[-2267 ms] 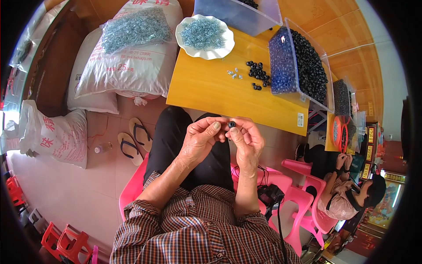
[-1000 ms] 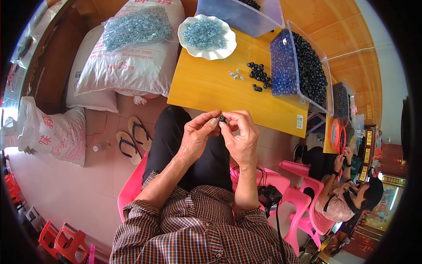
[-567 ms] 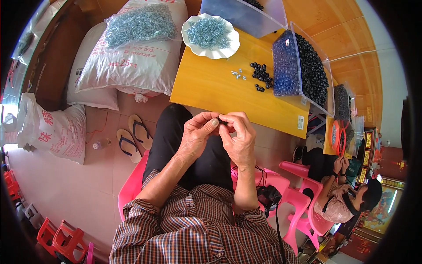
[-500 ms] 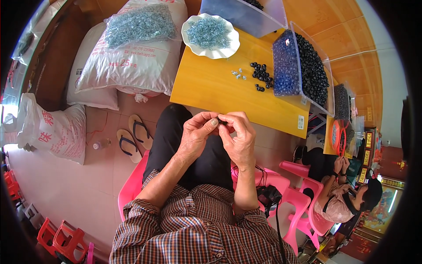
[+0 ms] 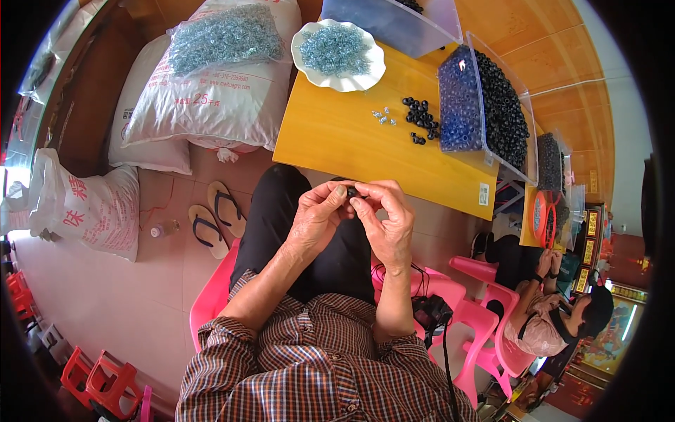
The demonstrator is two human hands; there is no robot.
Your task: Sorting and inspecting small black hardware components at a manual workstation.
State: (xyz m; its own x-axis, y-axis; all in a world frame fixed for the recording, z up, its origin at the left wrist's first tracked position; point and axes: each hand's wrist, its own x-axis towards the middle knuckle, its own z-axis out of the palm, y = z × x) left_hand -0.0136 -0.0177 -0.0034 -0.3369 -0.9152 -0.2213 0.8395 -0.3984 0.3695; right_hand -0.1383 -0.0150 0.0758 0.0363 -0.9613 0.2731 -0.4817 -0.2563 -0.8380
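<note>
Black bead comes back into sight between two sets of fingertips

The head view is the only one there is, and from where I stand the small black bead (image 5: pixel 351 190) is held above the lap, over the black trousers (image 5: pixel 278 211) and short of the near edge of the yellow table (image 5: pixel 316 141). Half a second ago the fingertips hid most of it; now the right hand (image 5: pixel 391 224) sits slightly farther from the left hand (image 5: pixel 316 216), and more of the bead's dark, rounded side shows. A second ago its hole faced up toward the camera; I can't make out that hole now, so the bead seems to have turned. To my eye this is a change of hold, with the piece not yet let go.

The left thumb and forefinger pinch the bead from its left, and the right thumb and forefinger close on it from the other side, so both hands grip it at once. Which way the hole points I can't tell. The visible part is nearly round, too small and too covered to give a sure long axis.

On the table lie loose black beads (image 5: pixel 420 110), with a few clear bits (image 5: pixel 383 118) just to their left. Behind those stands a white scalloped plate (image 5: pixel 376 70) heaped with pale blue bits, and to the right a clear plastic bin (image 5: pixel 460 116) full of black beads
</note>
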